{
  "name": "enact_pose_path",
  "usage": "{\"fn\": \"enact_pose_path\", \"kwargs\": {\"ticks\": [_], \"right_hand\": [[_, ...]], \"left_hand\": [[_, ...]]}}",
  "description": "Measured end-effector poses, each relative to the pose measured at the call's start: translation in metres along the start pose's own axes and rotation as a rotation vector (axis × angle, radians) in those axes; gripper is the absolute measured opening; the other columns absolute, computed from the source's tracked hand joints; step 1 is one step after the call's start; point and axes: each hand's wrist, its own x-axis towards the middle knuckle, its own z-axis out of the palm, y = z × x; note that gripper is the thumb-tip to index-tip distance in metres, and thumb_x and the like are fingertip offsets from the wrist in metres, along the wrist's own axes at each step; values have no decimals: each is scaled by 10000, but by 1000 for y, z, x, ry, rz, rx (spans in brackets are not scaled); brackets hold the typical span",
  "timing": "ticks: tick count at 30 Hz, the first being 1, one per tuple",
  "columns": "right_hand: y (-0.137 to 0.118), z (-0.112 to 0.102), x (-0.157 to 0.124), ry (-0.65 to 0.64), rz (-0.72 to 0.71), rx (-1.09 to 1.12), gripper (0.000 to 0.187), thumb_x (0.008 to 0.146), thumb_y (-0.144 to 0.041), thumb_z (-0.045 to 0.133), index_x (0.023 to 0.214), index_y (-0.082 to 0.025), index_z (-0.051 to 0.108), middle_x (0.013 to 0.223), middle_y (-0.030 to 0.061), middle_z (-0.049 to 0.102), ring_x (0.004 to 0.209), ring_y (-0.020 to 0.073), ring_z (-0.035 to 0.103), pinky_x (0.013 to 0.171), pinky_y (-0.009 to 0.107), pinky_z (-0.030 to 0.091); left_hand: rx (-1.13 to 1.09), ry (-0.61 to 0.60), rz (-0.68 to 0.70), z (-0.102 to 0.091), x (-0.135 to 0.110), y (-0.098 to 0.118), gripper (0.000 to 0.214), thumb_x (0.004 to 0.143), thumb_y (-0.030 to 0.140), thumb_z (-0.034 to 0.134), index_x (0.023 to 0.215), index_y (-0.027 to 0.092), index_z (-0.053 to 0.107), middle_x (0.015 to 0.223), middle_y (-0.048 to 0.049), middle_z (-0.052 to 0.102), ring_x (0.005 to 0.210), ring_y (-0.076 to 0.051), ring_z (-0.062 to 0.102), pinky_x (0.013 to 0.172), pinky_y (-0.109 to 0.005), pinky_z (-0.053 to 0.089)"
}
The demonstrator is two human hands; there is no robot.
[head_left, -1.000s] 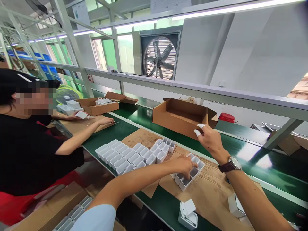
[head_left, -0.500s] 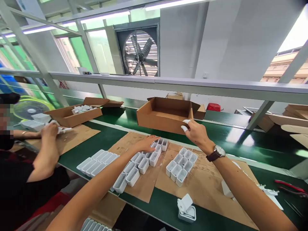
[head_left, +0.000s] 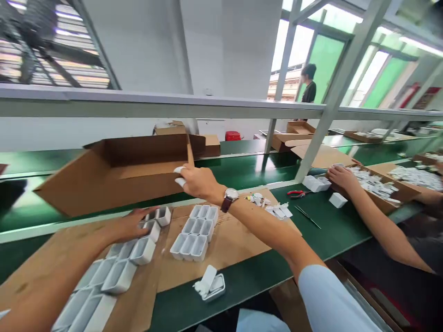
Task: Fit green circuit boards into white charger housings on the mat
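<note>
My right hand (head_left: 200, 184), with white covers on thumb and fingertip, pinches the right front corner of an open brown cardboard box (head_left: 104, 189). The box is tilted above the green bench, its inside facing me. My left hand (head_left: 129, 226) lies stretched out, palm down, over the far end of a row of small white plastic trays (head_left: 119, 274); its fingers touch them or hover just above, I cannot tell which. Between the hands and me, a block of similar white trays (head_left: 195, 233) stands on a cardboard sheet (head_left: 235, 235). One white tray holding white parts (head_left: 211, 286) sits at the near edge.
Red-handled pliers (head_left: 297, 193) and tweezers (head_left: 308, 216) lie to the right, near loose white parts (head_left: 278, 210). A co-worker's hand (head_left: 342, 177) works at a box of white parts (head_left: 375, 186). A metal post (head_left: 328, 101) and rail (head_left: 214, 109) cross behind the bench.
My view has turned right. The cardboard box has come nearer and to the left, and tilted, with my right hand still on its corner. My left hand remains over the trays.
</note>
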Motion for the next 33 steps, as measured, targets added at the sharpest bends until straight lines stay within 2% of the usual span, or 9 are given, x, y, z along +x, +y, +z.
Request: {"fn": "enact_pose_path", "kwargs": {"ticks": [1,3,7,13,18,23,27,30,33], "right_hand": [[1,1,1,-3,2,19,320,1092,-317,553,1378,-214,654,1388,36,706,1050,214,747,763,263,555],[5,3,3,-7,7,52,321,1094,-297,544,1375,-193,659,1379,78,707,1066,249,743,792,308,553],[12,8,4,0,22,84,342,1083,-272,550,1401,-194,647,1364,97,708,1074,270,732,788,328,522],[23,11,-1,61,32,75,290,1065,-282,567,1314,-207,696,1258,89,742,967,239,726,718,303,466],[20,20,9,132,5,65,322,1052,-284,556,1318,-174,700,1159,108,759,866,233,718,665,303,433],[-4,33,22,165,-41,52,313,1045,-288,564,1295,-181,718,1136,105,767,829,238,716,598,306,373],[-23,43,24,161,-70,43,310,1042,-249,555,1298,-199,722,1193,93,766,849,234,720,593,309,347],[-26,46,20,145,-69,40,300,1049,-249,548,1286,-198,726,1199,89,766,838,231,717,596,316,336],[-23,46,16,124,-65,41,291,1058,-277,546,1272,-204,730,1205,84,762,819,226,711,595,319,330]], "left_hand": [[16,-20,-32,-1,-3,5,783,763,353,542,1529,194,579,1362,-104,746,1233,-337,691,1063,-424,545],[40,-61,-94,-4,-4,14,755,766,258,582,1515,167,595,1321,-134,749,1141,-297,732,1034,-371,554],[73,-60,-179,-4,1,23,623,809,173,609,1426,238,659,1292,-90,759,1154,-270,726,1032,-346,555],[116,69,-224,-14,9,51,529,1007,272,635,1519,175,539,1456,-152,645,1260,-292,668,1097,-524,534],[124,48,-135,-13,25,101,604,910,240,672,1504,320,601,1421,-95,678,1206,-295,696,1055,-422,561],[116,-33,-120,5,34,134,570,876,299,703,1441,361,659,1310,-102,728,1163,-338,720,987,-447,580],[61,-18,-120,-1,17,125,556,973,462,640,1511,334,590,1420,-112,694,1265,-327,677,1053,-424,542],[17,35,-148,-18,-16,99,641,1011,584,572,1584,304,503,1552,-121,608,1398,-325,589,1150,-416,470],[-1,31,-236,-27,-57,69,801,934,668,655,1620,302,461,1608,-137,555,1468,-371,526,1176,-454,446]]}}
